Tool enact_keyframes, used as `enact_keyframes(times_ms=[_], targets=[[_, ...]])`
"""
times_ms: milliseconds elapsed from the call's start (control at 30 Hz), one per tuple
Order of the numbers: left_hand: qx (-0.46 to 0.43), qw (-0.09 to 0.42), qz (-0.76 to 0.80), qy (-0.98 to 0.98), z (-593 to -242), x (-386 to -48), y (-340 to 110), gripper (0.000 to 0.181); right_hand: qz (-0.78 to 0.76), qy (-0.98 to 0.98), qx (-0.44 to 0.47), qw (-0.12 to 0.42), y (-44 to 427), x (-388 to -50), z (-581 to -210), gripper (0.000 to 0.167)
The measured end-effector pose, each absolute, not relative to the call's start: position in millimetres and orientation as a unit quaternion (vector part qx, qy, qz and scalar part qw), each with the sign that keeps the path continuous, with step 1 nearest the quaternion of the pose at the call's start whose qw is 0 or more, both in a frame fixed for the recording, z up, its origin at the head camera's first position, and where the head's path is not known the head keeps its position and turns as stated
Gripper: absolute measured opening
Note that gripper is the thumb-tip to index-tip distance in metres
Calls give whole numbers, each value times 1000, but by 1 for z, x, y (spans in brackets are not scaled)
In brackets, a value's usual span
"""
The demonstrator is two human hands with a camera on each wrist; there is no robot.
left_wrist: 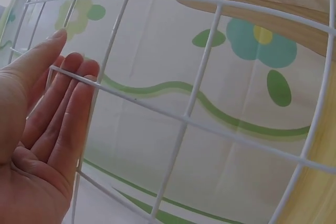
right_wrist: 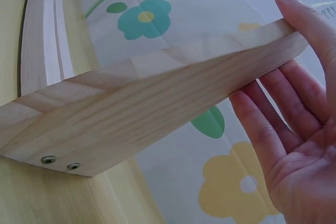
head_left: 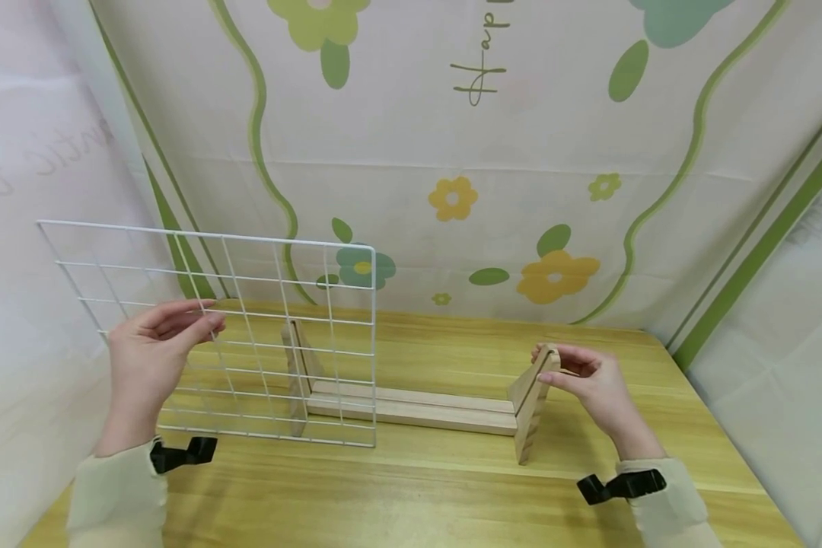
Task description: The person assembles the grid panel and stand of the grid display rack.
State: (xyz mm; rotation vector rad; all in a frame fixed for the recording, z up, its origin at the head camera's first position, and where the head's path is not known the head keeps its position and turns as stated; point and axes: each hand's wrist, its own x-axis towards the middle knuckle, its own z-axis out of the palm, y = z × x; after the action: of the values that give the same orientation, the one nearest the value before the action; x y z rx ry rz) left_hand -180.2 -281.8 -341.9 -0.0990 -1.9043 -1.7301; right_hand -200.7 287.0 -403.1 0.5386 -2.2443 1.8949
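On the left in the head view, my left hand (head_left: 152, 354) pinches a white wire grid panel (head_left: 373, 304) between thumb and fingers, holding it upright. In the left wrist view the thumb and fingertips lie around a grid wire (left_wrist: 186, 121). My right hand (head_left: 599, 384) holds the top of the wooden stand's right side panel (head_left: 534, 415), thumb on one side and fingers on the other. Two bolt heads show low on that panel (right_wrist: 131, 121) in the right wrist view. The stand's grooved base rail (head_left: 425, 411) runs to a grooved left side panel (head_left: 293, 358), partly behind the grid.
The stand rests on a wood-grain table (head_left: 411, 495). Behind it hangs a white cloth (head_left: 383, 137) printed with flowers and green lines. More pale cloth (head_left: 20, 266) hangs at the left and right. Each wrist wears a black camera mount (head_left: 181, 454).
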Motion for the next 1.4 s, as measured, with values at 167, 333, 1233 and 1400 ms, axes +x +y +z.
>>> enact_keyframes(times_ms=[167, 333, 1233, 1400], targets=[[-53, 311, -670, -672, -344, -183, -277, 22, 634, -748, 182, 74, 287, -200, -404, 39], [-82, 331, -686, -643, -346, -186, -276, 23, 635, -747, 181, 74, 287, -200, -404, 39], [-102, 320, -685, -646, -323, -187, -245, 23, 632, -749, 178, 88, 285, -202, -407, 39], [-93, 318, -650, -684, -315, -188, -233, 25, 636, -747, 177, 84, 286, -201, -407, 39]])
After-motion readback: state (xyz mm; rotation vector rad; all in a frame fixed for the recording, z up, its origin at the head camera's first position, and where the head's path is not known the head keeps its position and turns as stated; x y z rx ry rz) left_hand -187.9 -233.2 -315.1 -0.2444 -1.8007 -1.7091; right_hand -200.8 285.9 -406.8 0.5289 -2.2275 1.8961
